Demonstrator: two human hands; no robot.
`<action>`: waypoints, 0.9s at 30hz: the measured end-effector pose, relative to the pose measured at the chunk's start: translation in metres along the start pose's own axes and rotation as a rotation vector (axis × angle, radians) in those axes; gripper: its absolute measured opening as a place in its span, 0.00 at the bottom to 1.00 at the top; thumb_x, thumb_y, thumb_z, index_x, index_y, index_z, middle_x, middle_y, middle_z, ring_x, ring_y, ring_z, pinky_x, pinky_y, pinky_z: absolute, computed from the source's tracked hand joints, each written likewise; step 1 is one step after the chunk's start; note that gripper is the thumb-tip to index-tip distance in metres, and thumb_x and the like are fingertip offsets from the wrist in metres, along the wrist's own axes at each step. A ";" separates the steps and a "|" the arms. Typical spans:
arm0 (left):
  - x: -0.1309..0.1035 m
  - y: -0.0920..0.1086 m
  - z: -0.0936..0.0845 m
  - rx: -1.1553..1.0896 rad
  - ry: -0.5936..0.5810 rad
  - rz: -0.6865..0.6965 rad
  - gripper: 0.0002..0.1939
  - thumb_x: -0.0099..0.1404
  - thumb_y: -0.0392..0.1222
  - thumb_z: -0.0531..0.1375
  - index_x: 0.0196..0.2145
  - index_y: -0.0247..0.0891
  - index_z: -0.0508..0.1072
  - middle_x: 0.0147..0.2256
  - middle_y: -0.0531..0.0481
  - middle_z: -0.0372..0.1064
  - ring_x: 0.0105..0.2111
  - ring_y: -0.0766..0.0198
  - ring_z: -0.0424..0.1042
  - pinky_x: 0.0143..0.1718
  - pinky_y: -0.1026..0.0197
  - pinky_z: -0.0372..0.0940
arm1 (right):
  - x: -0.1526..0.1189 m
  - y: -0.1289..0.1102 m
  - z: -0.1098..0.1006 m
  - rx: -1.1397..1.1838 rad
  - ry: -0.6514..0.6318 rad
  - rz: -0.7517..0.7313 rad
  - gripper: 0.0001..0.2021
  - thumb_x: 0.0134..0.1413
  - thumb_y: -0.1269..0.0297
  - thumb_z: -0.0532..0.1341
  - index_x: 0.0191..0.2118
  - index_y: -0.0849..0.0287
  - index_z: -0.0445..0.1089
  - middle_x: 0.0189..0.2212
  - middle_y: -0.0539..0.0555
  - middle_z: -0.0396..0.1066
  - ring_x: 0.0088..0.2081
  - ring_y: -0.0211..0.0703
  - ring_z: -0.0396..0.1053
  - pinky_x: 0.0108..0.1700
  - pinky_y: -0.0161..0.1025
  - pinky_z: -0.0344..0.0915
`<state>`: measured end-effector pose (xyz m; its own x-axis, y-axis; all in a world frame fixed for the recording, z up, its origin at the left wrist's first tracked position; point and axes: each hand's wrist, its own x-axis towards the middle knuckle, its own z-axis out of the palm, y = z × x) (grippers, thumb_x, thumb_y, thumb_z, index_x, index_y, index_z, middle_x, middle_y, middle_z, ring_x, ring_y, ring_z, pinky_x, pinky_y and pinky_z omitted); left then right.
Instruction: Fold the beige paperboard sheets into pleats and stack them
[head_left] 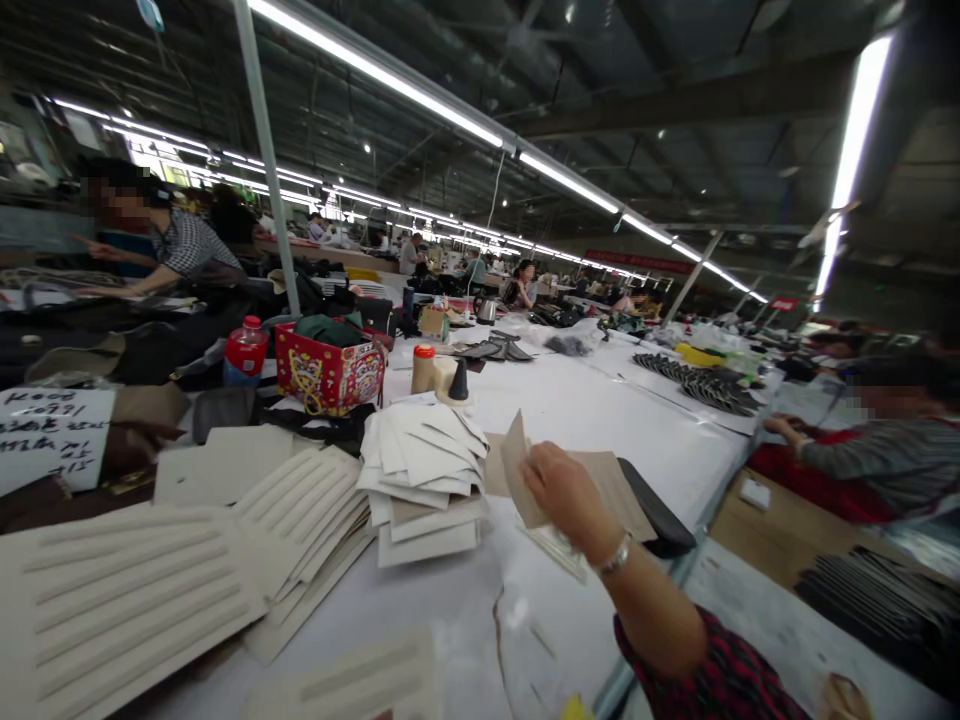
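Observation:
My right hand [562, 490] is closed on a thin beige sheet [516, 470], held upright over the white table. Under and beside that hand lie more beige sheets [619, 490] and a dark flat piece [660, 510]. Just left of it rises an uneven stack of off-white pieces [424, 450]. At the bottom edge a blurred beige panel with ribbed strips [360, 680] shows, and only a fingertip of my left hand [383, 715] appears against it; the rest of that hand is out of frame. Large ribbed beige panels [135, 600] lie fanned out on the left.
Beyond the stack stand a red patterned box [330, 368], a red-labelled bottle [246, 352], an orange-capped container [423, 370] and a black cone [459, 380]. A handwritten card [52, 435] lies at left. Co-workers sit at left and right; dark pieces [694, 385] line the table's far right.

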<state>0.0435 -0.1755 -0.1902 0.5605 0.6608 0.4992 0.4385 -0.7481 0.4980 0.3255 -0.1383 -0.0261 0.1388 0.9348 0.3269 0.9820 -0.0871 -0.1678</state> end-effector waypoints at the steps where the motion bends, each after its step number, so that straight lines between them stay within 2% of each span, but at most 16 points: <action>1: -0.012 0.013 -0.008 -0.055 -0.024 -0.040 0.20 0.62 0.48 0.53 0.52 0.57 0.60 0.46 0.53 0.67 0.41 0.58 0.70 0.34 0.59 0.70 | -0.028 -0.020 -0.001 0.054 -0.057 -0.058 0.08 0.57 0.63 0.49 0.34 0.59 0.63 0.32 0.54 0.65 0.32 0.39 0.61 0.34 0.35 0.53; 3: -0.030 0.040 -0.022 -0.288 -0.084 -0.208 0.23 0.64 0.47 0.48 0.57 0.52 0.54 0.50 0.51 0.64 0.45 0.59 0.69 0.37 0.59 0.70 | -0.083 -0.059 0.013 0.247 -0.227 -0.136 0.05 0.54 0.64 0.52 0.34 0.58 0.63 0.30 0.51 0.64 0.29 0.37 0.60 0.31 0.33 0.53; 4: -0.035 0.052 -0.026 -0.531 -0.116 -0.370 0.23 0.65 0.46 0.46 0.58 0.47 0.53 0.53 0.49 0.61 0.47 0.59 0.67 0.41 0.58 0.68 | -0.109 -0.077 0.025 0.374 -0.310 -0.139 0.05 0.54 0.64 0.53 0.32 0.57 0.62 0.28 0.50 0.64 0.28 0.36 0.59 0.30 0.33 0.53; 6: -0.042 0.069 -0.028 -0.977 -0.085 -0.704 0.23 0.66 0.48 0.46 0.56 0.41 0.56 0.55 0.46 0.57 0.52 0.57 0.62 0.47 0.54 0.65 | -0.152 -0.105 0.054 0.661 -0.428 -0.061 0.06 0.53 0.62 0.54 0.30 0.58 0.63 0.25 0.48 0.63 0.28 0.35 0.59 0.31 0.32 0.55; 7: -0.045 0.074 -0.026 -1.104 -0.040 -0.836 0.23 0.65 0.49 0.48 0.56 0.39 0.58 0.55 0.45 0.58 0.52 0.56 0.61 0.49 0.53 0.63 | -0.168 -0.114 0.068 0.809 -0.476 0.007 0.08 0.54 0.60 0.53 0.30 0.58 0.63 0.25 0.48 0.64 0.28 0.35 0.60 0.31 0.32 0.56; 8: -0.048 0.076 -0.023 -1.168 0.018 -0.939 0.23 0.63 0.49 0.50 0.54 0.39 0.60 0.54 0.45 0.60 0.53 0.56 0.60 0.51 0.52 0.60 | -0.181 -0.121 0.081 0.952 -0.526 0.080 0.10 0.54 0.59 0.52 0.30 0.59 0.64 0.25 0.48 0.65 0.29 0.35 0.61 0.32 0.32 0.58; 10: -0.056 0.078 -0.017 -1.184 0.106 -1.055 0.22 0.61 0.48 0.54 0.52 0.39 0.64 0.52 0.46 0.63 0.54 0.56 0.58 0.54 0.52 0.56 | -0.198 -0.127 0.097 1.178 -0.618 0.207 0.13 0.54 0.57 0.51 0.31 0.60 0.67 0.26 0.49 0.67 0.29 0.36 0.63 0.34 0.34 0.61; 13: -0.066 0.079 -0.014 -1.165 0.166 -1.092 0.21 0.59 0.46 0.56 0.49 0.38 0.66 0.52 0.47 0.63 0.55 0.55 0.57 0.56 0.52 0.52 | -0.207 -0.127 0.102 1.301 -0.657 0.297 0.13 0.51 0.56 0.55 0.30 0.62 0.69 0.24 0.50 0.68 0.28 0.36 0.64 0.33 0.34 0.61; 18: -0.066 0.084 -0.021 -1.346 0.168 -1.108 0.23 0.57 0.42 0.57 0.51 0.38 0.64 0.51 0.48 0.64 0.53 0.55 0.60 0.54 0.52 0.55 | -0.205 -0.130 0.088 1.268 -0.680 0.260 0.12 0.48 0.58 0.58 0.28 0.63 0.70 0.25 0.51 0.69 0.29 0.36 0.64 0.35 0.34 0.61; 21: -0.064 0.084 -0.025 -1.418 0.171 -1.080 0.23 0.56 0.41 0.57 0.51 0.39 0.64 0.50 0.49 0.65 0.52 0.55 0.61 0.53 0.51 0.56 | -0.202 -0.134 0.087 1.245 -0.673 0.280 0.11 0.47 0.59 0.58 0.27 0.63 0.69 0.25 0.50 0.69 0.28 0.36 0.65 0.34 0.34 0.62; 27: -0.067 0.082 -0.027 -1.346 0.189 -1.020 0.22 0.58 0.41 0.56 0.51 0.38 0.64 0.53 0.48 0.61 0.55 0.57 0.56 0.57 0.54 0.51 | -0.200 -0.138 0.090 1.262 -0.657 0.312 0.08 0.45 0.63 0.58 0.27 0.62 0.68 0.23 0.49 0.68 0.27 0.36 0.65 0.33 0.34 0.62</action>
<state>0.0230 -0.2797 -0.1641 0.3191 0.8773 -0.3586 -0.3768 0.4646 0.8013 0.1508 -0.2822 -0.1520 -0.1017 0.9507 -0.2930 0.1114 -0.2818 -0.9530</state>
